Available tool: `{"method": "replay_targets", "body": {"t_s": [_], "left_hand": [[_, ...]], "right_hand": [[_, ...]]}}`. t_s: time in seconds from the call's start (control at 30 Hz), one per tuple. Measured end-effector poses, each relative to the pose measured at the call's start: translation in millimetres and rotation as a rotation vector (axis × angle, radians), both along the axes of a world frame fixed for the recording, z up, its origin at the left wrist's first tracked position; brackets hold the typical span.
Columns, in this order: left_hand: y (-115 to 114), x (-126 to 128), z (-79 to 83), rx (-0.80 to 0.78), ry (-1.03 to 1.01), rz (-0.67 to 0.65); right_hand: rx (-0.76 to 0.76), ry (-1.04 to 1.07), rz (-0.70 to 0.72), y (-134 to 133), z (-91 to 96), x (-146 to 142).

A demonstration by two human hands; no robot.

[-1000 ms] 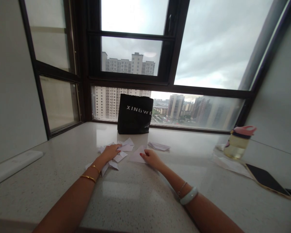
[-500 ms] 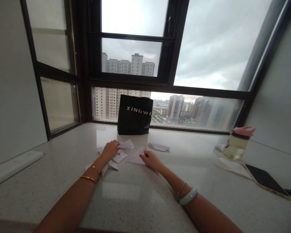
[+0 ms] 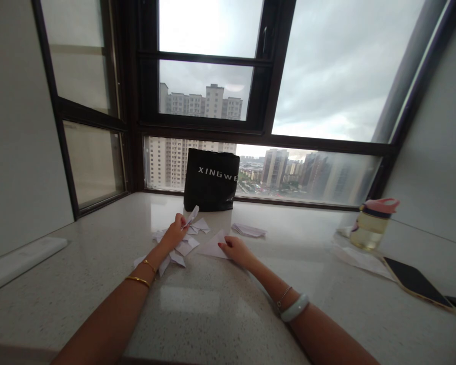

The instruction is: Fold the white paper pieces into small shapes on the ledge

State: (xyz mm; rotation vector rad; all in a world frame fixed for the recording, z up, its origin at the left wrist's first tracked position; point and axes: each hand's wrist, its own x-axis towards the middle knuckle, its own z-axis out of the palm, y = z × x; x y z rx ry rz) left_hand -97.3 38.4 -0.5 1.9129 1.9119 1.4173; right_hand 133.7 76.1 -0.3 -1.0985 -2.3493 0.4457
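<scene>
Between the fingers of my left hand (image 3: 177, 230) is a narrow folded paper piece (image 3: 192, 215), tilted up above other papers. Several white folded paper pieces (image 3: 187, 245) lie in a loose heap beneath and beside that hand. My right hand (image 3: 235, 250) pinches the right side of a pale paper triangle (image 3: 214, 245), which rests on the counter. Just beyond the right hand lies a small stack of folded paper (image 3: 249, 230). My left wrist and palm hide part of the heap.
A black bag (image 3: 212, 182) with white lettering stands upright by the window. To the right are a bottle (image 3: 371, 228) with a pink lid, a crumpled white sheet (image 3: 365, 261) and a dark flat tablet-like object (image 3: 418, 281). A long white object (image 3: 26, 261) lies at far left.
My left hand has raised a folded paper piece from the heap and turned it upright, uncovering another piece below. My right hand and the paper triangle have hardly moved.
</scene>
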Motion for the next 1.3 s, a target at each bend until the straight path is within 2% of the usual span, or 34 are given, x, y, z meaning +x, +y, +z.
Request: {"method": "replay_targets", "body": {"t_s": [0.23, 0.37, 0.5, 0.93, 1.17, 1.3], "left_hand": [[2, -1, 2.1, 0.039, -0.162, -0.029], [3, -1, 4.9, 0.050, -0.177, -0.007], [4, 1, 4.4, 0.009, -0.175, -0.043], [4, 22, 2.0, -0.193, -0.184, -0.313], [0, 40, 3.9, -0.333, -0.217, -0.504], [-2, 43, 6.9, -0.380, -0.226, -0.542]], "right_hand": [[0.002, 0.007, 0.003, 2, -2.7, 0], [-0.006, 0.008, 0.017, 4, -4.0, 0], [-0.017, 0.020, 0.040, 5, -5.7, 0], [0.018, 0.141, 0.088, 6, -1.2, 0], [0.080, 0.179, -0.026, 11, 4.3, 8], [0.118, 0.166, -0.085, 12, 5.4, 10]]}}
